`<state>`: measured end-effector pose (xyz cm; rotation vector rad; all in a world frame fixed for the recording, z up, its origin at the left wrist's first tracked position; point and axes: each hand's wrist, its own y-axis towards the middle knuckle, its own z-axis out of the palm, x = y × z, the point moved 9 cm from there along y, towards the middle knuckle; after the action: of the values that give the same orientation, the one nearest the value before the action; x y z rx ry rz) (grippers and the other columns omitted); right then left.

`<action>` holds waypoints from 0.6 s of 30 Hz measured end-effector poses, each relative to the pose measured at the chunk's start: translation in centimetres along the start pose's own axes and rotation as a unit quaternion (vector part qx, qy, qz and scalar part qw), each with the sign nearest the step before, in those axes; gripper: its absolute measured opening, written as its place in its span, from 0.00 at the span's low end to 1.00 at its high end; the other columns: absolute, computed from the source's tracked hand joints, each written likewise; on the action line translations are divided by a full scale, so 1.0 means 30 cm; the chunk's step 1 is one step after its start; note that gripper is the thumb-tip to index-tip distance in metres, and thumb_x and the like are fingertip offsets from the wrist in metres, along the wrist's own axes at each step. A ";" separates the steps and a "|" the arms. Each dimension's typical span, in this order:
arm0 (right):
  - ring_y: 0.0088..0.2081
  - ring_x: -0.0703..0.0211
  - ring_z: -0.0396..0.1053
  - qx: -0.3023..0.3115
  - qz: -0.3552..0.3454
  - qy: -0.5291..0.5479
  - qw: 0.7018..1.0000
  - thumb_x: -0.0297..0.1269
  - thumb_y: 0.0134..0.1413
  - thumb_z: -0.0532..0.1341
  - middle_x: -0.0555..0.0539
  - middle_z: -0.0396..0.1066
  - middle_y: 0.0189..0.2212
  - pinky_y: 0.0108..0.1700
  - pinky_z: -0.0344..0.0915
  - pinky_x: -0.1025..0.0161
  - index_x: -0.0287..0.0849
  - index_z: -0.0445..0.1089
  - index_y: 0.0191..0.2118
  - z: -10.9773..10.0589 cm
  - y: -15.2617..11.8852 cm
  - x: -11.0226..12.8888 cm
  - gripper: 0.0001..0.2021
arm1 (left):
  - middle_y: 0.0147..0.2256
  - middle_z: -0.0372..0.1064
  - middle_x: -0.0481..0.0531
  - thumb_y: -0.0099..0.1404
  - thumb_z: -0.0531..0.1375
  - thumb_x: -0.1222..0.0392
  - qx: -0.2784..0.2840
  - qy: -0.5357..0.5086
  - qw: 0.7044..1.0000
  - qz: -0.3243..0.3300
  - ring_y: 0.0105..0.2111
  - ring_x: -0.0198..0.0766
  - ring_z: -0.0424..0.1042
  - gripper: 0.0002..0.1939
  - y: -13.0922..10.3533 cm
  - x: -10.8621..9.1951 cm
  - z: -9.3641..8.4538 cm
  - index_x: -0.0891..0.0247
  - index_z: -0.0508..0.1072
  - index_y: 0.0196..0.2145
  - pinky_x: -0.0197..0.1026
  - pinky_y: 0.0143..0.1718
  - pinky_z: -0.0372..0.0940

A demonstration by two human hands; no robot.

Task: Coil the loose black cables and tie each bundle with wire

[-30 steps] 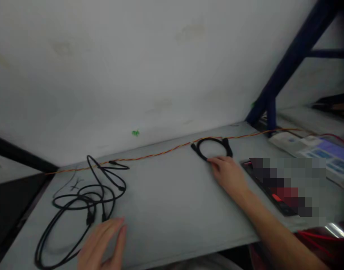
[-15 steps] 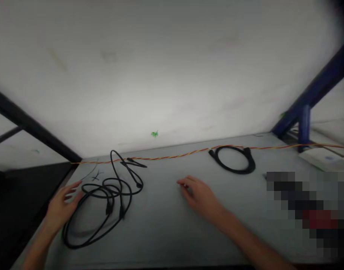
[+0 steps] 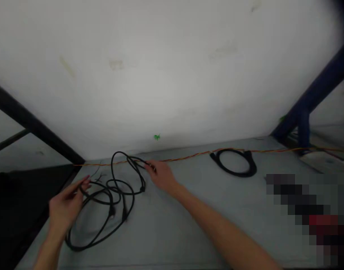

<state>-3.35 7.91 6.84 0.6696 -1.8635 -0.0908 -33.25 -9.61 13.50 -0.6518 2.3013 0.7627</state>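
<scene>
Loose black cables [image 3: 132,193] lie in tangled loops on the left part of the grey table. At their left edge, my left hand [image 3: 69,198] is closed, with a loop of cable pinched between thumb and fingers. My right hand [image 3: 160,174] pinches the cable at the upper right end of the tangle, close to the table's back edge. Several dark connectors rest among the loops.
A second black cable [image 3: 236,174], neatly coiled, lies at the back right. A twisted red and yellow wire [image 3: 188,156] runs along the table's back. Beyond it is a white wall, with a dark blue frame [image 3: 304,127] at the right and a pixelated patch at the lower right.
My right hand has moved left and back to the tangle and taken hold of cable. My left hand has closed on a loop. The view has shifted slightly.
</scene>
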 end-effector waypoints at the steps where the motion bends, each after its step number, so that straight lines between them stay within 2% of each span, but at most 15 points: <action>1: 0.29 0.58 0.68 -0.026 0.009 0.006 1.000 0.44 0.70 0.57 0.50 0.74 0.28 0.33 0.57 0.64 0.44 0.77 0.41 -0.034 -0.003 -0.018 0.13 | 0.42 0.83 0.56 0.62 0.64 0.36 -0.025 -0.008 1.000 0.003 0.45 0.56 0.82 0.33 -0.005 -0.024 -0.030 0.64 0.80 0.54 0.61 0.56 0.73; 4: 0.27 0.59 0.64 -0.109 0.037 0.023 0.993 0.48 0.71 0.53 0.51 0.68 0.24 0.31 0.55 0.63 0.42 0.73 0.38 -0.174 -0.029 -0.089 0.18 | 0.44 0.82 0.52 0.63 0.66 0.37 -0.106 -0.039 0.994 -0.003 0.43 0.53 0.82 0.30 -0.026 -0.102 -0.127 0.60 0.80 0.54 0.64 0.55 0.74; 6: 0.26 0.58 0.63 -0.152 0.050 0.035 0.987 0.51 0.71 0.52 0.52 0.65 0.23 0.30 0.54 0.63 0.42 0.72 0.37 -0.277 -0.054 -0.135 0.19 | 0.46 0.82 0.55 0.62 0.68 0.39 -0.149 -0.066 0.986 -0.014 0.43 0.52 0.82 0.30 -0.038 -0.150 -0.180 0.61 0.80 0.53 0.63 0.54 0.74; 9: 0.26 0.59 0.62 -0.196 0.057 0.053 0.977 0.54 0.68 0.55 0.53 0.63 0.22 0.29 0.55 0.63 0.42 0.72 0.37 -0.413 -0.096 -0.182 0.20 | 0.47 0.81 0.60 0.58 0.70 0.39 -0.173 -0.096 0.980 -0.014 0.41 0.52 0.82 0.33 -0.037 -0.196 -0.210 0.65 0.80 0.54 0.61 0.52 0.76; 12: 0.24 0.60 0.59 -0.250 0.062 0.065 0.964 0.55 0.69 0.54 0.55 0.60 0.21 0.28 0.55 0.63 0.43 0.70 0.39 -0.527 -0.141 -0.202 0.20 | 0.43 0.82 0.56 0.56 0.70 0.38 -0.123 -0.037 0.992 0.010 0.42 0.53 0.82 0.30 -0.017 -0.212 -0.152 0.62 0.82 0.49 0.61 0.54 0.75; 16: 0.23 0.61 0.58 -0.303 0.044 0.092 0.948 0.54 0.70 0.54 0.56 0.60 0.21 0.26 0.54 0.63 0.44 0.67 0.40 -0.613 -0.186 -0.191 0.18 | 0.41 0.83 0.53 0.57 0.66 0.36 0.024 0.073 0.995 0.066 0.42 0.52 0.82 0.28 -0.018 -0.176 0.042 0.58 0.83 0.46 0.54 0.53 0.75; 18: 0.23 0.61 0.57 -0.307 0.026 0.091 0.947 0.53 0.71 0.54 0.56 0.61 0.22 0.27 0.54 0.63 0.45 0.66 0.39 -0.625 -0.199 -0.177 0.16 | 0.46 0.82 0.55 0.59 0.65 0.37 0.064 0.082 0.989 0.108 0.48 0.52 0.81 0.27 -0.041 -0.144 0.119 0.58 0.82 0.48 0.51 0.56 0.73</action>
<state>16.91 10.16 7.61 0.1861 -1.5525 -0.5341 -28.13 -7.05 13.74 -0.4264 2.5783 0.6718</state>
